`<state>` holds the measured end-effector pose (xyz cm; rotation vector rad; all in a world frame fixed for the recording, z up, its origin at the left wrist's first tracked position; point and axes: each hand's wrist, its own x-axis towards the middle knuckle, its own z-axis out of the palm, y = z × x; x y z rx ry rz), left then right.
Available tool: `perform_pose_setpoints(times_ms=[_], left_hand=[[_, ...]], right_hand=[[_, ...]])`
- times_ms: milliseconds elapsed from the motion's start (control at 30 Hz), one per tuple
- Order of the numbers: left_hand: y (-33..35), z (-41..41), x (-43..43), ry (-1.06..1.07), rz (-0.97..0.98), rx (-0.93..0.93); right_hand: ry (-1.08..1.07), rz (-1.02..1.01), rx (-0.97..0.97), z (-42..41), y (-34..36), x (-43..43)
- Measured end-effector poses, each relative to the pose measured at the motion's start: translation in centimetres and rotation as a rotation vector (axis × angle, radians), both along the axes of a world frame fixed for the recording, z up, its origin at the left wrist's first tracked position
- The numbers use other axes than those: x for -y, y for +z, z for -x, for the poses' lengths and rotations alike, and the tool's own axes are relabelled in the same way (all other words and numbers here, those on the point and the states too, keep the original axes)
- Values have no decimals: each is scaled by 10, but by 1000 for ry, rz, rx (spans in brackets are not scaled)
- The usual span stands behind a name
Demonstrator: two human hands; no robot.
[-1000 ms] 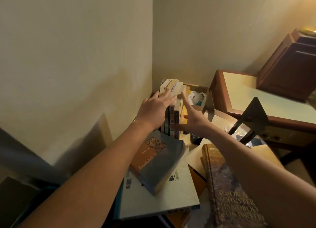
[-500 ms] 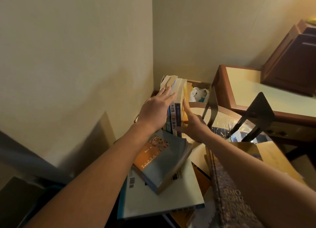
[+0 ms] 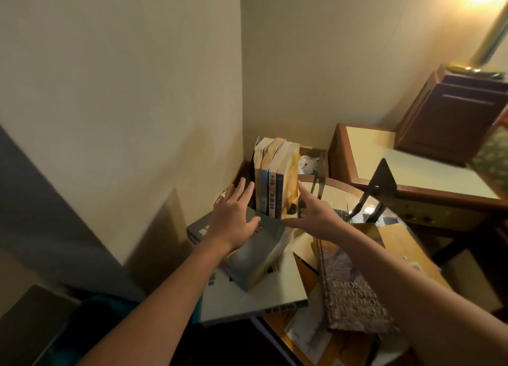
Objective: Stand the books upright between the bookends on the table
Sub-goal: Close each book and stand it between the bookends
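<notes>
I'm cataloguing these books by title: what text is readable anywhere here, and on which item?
"SIMON &", "SCHUSTE", "HANDBOO", "FOR WRITE": cover of the hardcover book lying flat at right; the line ends are hidden by the right forearm.
Spines of the standing books: printed characters, too blurred to read.
Cover of the grey paperback: print too blurred to read.
Barcode on the white book: digits too small to read.

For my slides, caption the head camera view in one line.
Open left hand and right hand flank upright paperback books by the wall; black triangular metal bookend stands apart at right.
</notes>
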<state>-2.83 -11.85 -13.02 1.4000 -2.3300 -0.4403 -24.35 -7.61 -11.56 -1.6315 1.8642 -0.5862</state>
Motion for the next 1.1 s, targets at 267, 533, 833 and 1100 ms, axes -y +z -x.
perform_pose_setpoints(times_ms=[267, 533, 833, 1100], left_hand=[[-8, -3, -75, 28, -185, -23], [-20, 28, -138, -106, -284, -36], [-26, 81, -161, -232, -321, 64], [-42, 108, -160, -224, -311, 334]], right_hand=[[-9, 11, -34, -6, 17, -79], [-94, 39, -67, 16, 1, -148], [-248, 26, -224, 60, -31, -197], [-273, -91, -192, 72, -53, -205]])
